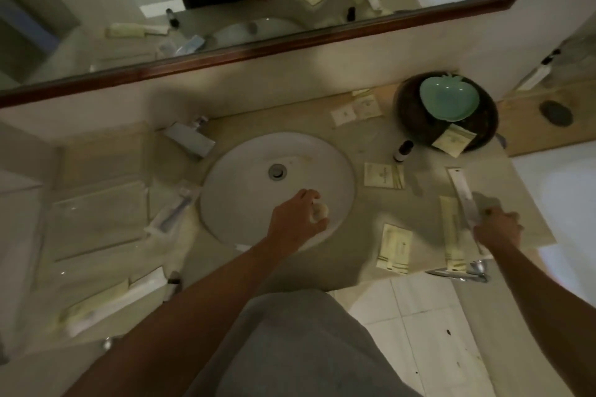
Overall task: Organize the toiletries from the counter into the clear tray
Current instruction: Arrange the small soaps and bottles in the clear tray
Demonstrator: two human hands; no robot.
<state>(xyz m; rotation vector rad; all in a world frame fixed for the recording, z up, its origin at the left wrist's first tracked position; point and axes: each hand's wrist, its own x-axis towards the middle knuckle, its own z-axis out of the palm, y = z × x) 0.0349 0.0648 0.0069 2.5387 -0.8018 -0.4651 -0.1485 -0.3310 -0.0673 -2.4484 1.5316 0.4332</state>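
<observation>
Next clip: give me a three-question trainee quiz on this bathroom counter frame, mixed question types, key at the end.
1. True or false: the left hand holds a small pale bottle above the sink basin.
2. What does the right hand grip?
A. the green apple-shaped dish
B. a long white sachet
C. the small dark-capped bottle
3. Fill in: the green dish sits in a dark round ___.

Key: 1 true; 2 B; 3 bowl.
</observation>
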